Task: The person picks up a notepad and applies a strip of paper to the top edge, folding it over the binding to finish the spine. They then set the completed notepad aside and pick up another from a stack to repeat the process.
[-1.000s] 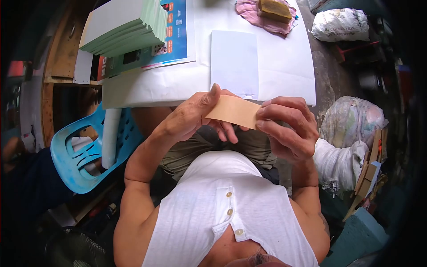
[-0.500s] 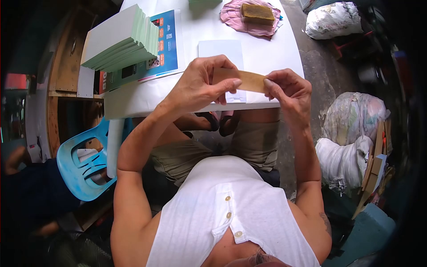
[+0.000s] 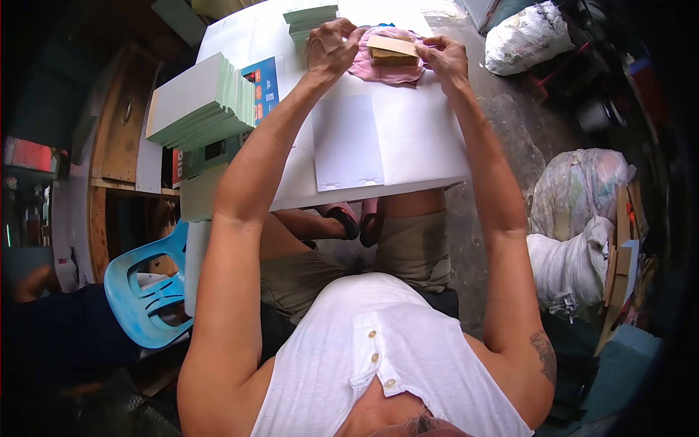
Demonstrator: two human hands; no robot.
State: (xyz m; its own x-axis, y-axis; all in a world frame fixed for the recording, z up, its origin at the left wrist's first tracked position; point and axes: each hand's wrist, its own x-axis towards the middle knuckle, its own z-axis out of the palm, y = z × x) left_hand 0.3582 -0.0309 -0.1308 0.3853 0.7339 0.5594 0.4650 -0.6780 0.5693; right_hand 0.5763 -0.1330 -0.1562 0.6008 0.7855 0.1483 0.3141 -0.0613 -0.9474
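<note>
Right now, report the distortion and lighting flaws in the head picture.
Head view: wide-angle distortion seems to tilt the wooden cabinet, and the corners fall to black; head view: the white tabletop is bright with little detail, while the area below the blue chair is murky; head view: the tan strip is pale but distinct.

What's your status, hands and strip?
Right hand pinching tan strip. Left hand by pink cloth. Strip over brown block, contact unclear. No obstruction visible.

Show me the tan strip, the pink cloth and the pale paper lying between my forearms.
Tan strip (image 3: 392,46): head view, on the middle of its upper face.
Pink cloth (image 3: 361,68): head view, on its left side.
Pale paper (image 3: 348,143): head view, near the centre of its top face.
</note>
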